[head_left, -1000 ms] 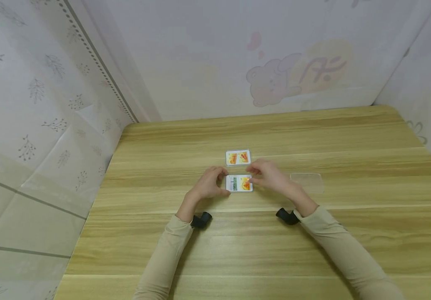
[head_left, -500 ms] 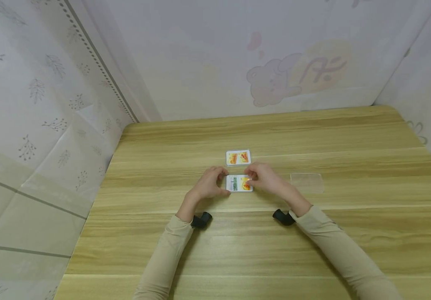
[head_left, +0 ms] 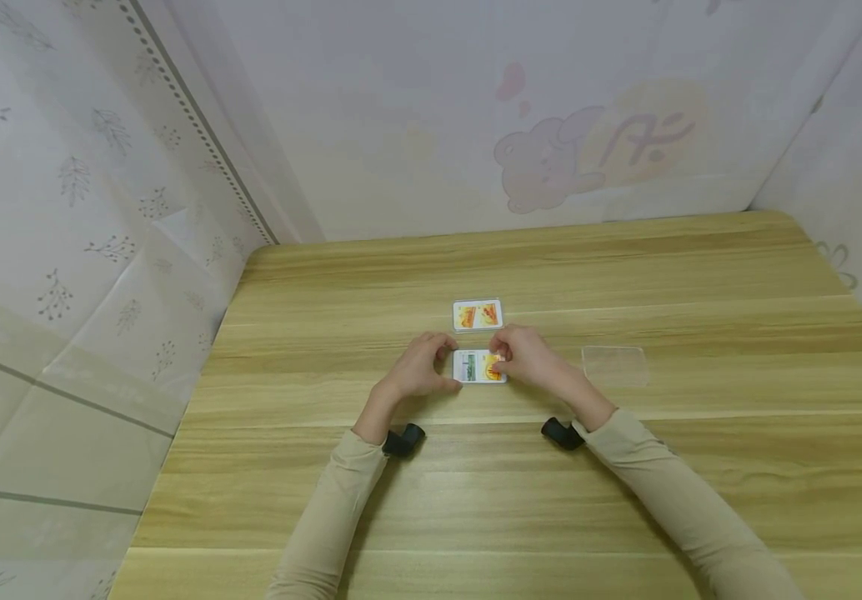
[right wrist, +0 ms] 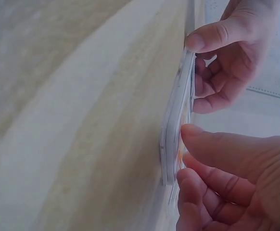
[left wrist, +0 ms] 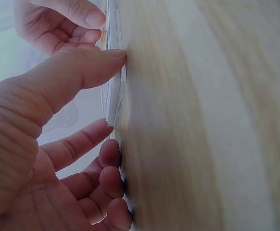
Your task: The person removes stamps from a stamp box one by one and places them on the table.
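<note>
A flat clear plastic case (head_left: 468, 367), showing a green picture and an orange picture on white, lies on the table. My left hand (head_left: 422, 367) holds it at its left end, thumb on the near edge and forefinger at the far edge, as the left wrist view (left wrist: 113, 91) shows. My right hand (head_left: 532, 357) is over the right end, thumb and forefinger curled at the orange picture (head_left: 491, 367). In the right wrist view, its thumb tip is against the upper face of the case (right wrist: 171, 139). Whether these fingertips pinch anything cannot be told.
Behind lies a second clear case (head_left: 478, 315) with two orange pictures. To the right, a thin transparent plastic piece (head_left: 615, 367) rests flat on the wooden table (head_left: 701, 483). Black wrist mounts (head_left: 562, 434) sit below both hands. Patterned curtains (head_left: 371, 150) border the table.
My right hand has shifted slightly left, its fingertips now further over the orange picture. My left hand and the case have stayed put.
</note>
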`<state>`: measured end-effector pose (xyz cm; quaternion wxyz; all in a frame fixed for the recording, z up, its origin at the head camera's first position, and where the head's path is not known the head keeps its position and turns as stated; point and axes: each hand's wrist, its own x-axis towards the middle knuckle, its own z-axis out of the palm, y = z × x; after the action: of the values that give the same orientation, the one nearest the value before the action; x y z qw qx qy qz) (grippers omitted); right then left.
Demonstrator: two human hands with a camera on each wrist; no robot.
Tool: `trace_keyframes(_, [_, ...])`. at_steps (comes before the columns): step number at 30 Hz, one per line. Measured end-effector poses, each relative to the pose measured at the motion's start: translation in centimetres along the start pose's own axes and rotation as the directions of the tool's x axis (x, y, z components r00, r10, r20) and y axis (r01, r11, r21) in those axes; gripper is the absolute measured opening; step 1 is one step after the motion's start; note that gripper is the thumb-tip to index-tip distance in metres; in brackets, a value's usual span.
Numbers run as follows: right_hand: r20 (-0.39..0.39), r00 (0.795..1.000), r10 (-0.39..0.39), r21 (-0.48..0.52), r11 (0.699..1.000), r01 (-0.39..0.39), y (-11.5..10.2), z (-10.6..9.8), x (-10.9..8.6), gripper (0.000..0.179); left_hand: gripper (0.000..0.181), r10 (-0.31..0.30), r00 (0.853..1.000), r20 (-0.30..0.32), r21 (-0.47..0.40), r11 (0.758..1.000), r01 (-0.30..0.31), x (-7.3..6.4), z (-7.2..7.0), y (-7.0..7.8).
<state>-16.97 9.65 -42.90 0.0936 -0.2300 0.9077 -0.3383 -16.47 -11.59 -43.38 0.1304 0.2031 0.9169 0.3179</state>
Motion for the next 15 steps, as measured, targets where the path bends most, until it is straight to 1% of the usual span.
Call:
trace_keyframes(8, [0.008,1.000,0.025,0.017,1.000,-0.025,-0.13,-0.08,0.35,0.017,0.053,0.000,1.000,0.001,0.002,1.000,0.000,-0.01,-0.07,0.05])
trace_keyframes(15, [0.025,0.999,0.048,0.021,0.999,-0.049,-0.16,-0.20,0.73,0.016,0.053,0.012,1.000,-0.002,-0.006,1.000,-0.012,-0.01,-0.15,0.13])
